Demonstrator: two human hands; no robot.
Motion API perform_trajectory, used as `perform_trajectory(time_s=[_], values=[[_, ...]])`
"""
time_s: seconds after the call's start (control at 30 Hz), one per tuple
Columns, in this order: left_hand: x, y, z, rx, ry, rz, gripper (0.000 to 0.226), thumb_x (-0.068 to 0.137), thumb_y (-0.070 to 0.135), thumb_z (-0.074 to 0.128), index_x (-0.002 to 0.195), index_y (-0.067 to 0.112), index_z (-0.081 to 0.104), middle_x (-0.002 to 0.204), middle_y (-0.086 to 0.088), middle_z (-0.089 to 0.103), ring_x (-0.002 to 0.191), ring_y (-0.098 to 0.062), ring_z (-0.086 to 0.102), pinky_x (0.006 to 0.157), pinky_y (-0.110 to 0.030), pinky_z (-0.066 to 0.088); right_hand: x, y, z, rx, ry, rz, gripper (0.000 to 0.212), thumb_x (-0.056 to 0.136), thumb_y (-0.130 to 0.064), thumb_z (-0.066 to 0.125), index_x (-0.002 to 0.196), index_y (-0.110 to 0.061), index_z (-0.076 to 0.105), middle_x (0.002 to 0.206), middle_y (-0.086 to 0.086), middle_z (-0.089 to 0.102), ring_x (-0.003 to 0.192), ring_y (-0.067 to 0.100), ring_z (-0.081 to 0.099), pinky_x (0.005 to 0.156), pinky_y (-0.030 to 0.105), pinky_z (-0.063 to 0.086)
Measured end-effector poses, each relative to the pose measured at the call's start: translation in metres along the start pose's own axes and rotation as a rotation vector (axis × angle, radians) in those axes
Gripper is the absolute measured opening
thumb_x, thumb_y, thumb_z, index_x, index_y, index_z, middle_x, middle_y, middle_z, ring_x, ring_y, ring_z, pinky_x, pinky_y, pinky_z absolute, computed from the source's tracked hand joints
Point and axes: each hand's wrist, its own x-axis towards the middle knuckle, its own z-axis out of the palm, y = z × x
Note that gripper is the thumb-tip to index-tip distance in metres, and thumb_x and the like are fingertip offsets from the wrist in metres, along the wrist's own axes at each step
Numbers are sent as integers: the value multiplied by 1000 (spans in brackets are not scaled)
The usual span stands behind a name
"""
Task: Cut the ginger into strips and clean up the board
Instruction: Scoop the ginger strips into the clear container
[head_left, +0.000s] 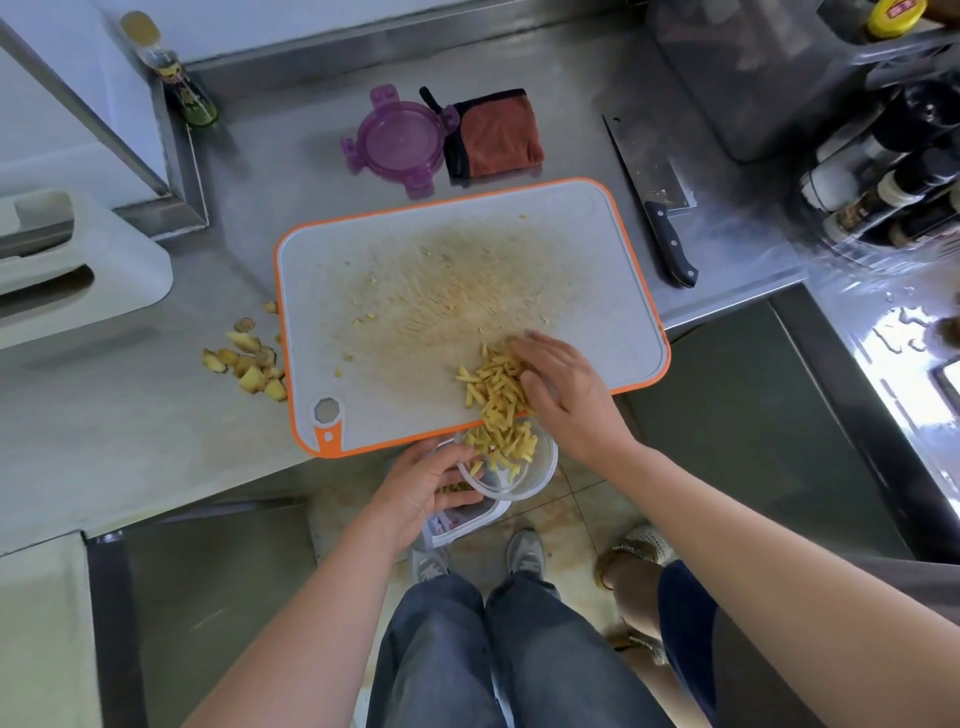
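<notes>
Left grip (426, 488) is curled round one clear container (519, 486), held just under the near edge of the cutting board (363, 249). Right grip (563, 395), fingers straight, rests on the ginger strips (493, 389) just above it; some strips lie in the container. One cleaver (654, 192) lies beyond the right grip. The writing on the yellow cap (893, 15) is unreadable.

Light: bright, even, cool daylight cast; strongest at the right edge.
Glare: white blown-out patches on the wet tabletop (893, 343), right edge.
Shadows: soft and faint; the floor at the bottom of the frame is dimmer.
Blur: right hand (566, 395) fingertips and the ginger strips (498, 415) beside them smeared; bottles (883, 197), upper right, soft.
Distortion: wide-angle bowing; straight edges curve toward the corners.
</notes>
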Motion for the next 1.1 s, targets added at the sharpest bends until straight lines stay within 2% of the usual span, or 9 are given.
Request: perform_trajectory(time_s=[0.17, 0.27, 0.4, 0.53, 0.67, 0.8, 0.87, 0.97, 1.1], values=[[1, -1, 0, 20, 0, -3, 27, 87, 4, 65, 114, 1, 63, 98, -16, 73, 84, -24, 71, 71, -43, 61, -15, -11, 9, 31, 117, 7, 35, 93, -15, 44, 120, -11, 65, 120, -1, 65, 109, 19, 57, 89, 39, 52], [1, -1, 0, 22, -1, -6, 29, 87, 5, 66, 116, 2, 63, 98, -16, 73, 84, -24, 71, 73, -43, 61, -20, -19, 13, 67, 145, 17, 32, 89, -9, 46, 114, -10, 67, 114, 1, 66, 96, 19, 62, 79, 38, 55], [2, -1, -1, 12, -6, -9, 33, 86, 6, 66, 119, 2, 61, 103, -17, 72, 86, -25, 71, 74, -45, 61, -16, -20, 6, 48, 206, 68, 35, 90, -3, 49, 119, -11, 65, 120, 4, 64, 104, 20, 61, 87, 26, 48], [2, -3, -1, 18, -15, -2, 29, 87, 7, 65, 116, 5, 63, 104, -17, 72, 87, -25, 71, 78, -46, 60, -26, -24, 9, 13, 163, 76, 34, 89, 0, 48, 115, -9, 68, 114, 4, 69, 104, 22, 62, 88, 37, 53], [3, -4, -1, 17, -23, -2, 26, 88, 7, 65, 114, 7, 64, 101, -15, 73, 87, -24, 71, 81, -47, 59, -32, -23, 11, 60, 205, 137, 34, 89, -1, 48, 113, -10, 70, 115, 2, 68, 103, 18, 64, 90, 34, 53], [2, -4, -1, 18, -34, -3, 25, 88, 8, 64, 114, 9, 64, 101, -14, 73, 88, -24, 71, 79, -44, 60, -34, -28, 8, 105, 239, 109, 30, 87, -1, 50, 102, -13, 73, 100, -2, 71, 89, 13, 66, 79, 35, 55], [1, -3, -1, 14, -37, 0, 27, 88, 8, 64, 115, 9, 64, 102, -14, 73, 89, -25, 71, 78, -43, 60, -25, -26, 6, 124, 224, 81, 33, 88, -2, 49, 112, -12, 68, 113, 0, 67, 102, 16, 62, 85, 35, 54], [1, -2, -1, 13, -31, -7, 30, 88, 7, 65, 118, 7, 62, 106, -16, 72, 91, -26, 70, 76, -42, 60, -9, -21, 9, 71, 27, 75, 45, 92, -7, 48, 137, -12, 52, 142, 3, 49, 132, 19, 42, 107, 34, 39], [2, -3, -2, 19, -23, -17, 34, 87, 8, 65, 121, 5, 61, 111, -19, 70, 94, -29, 69, 80, -46, 59, -20, -19, 17, 19, -26, -15, 43, 92, -8, 49, 134, -9, 54, 139, 3, 52, 126, 20, 50, 103, 36, 45]])
